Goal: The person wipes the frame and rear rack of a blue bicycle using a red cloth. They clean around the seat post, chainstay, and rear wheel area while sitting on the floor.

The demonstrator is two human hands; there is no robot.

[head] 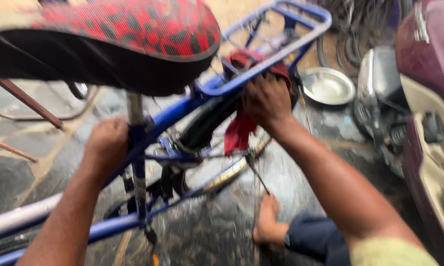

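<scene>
Rag [239, 130], red and limp, hangs just under the rear rack [276, 44] of the blue bicycle [177, 111]; my right hand [267, 101] is bunched around its top against the rack rail. I judge it soft, light, easy to snag on the wheel below the rack. My left hand [107, 144] is wrapped round the seat post [137, 130], ahead of the rack; that steel frame looks stiff and heavy, best gripped there.
</scene>
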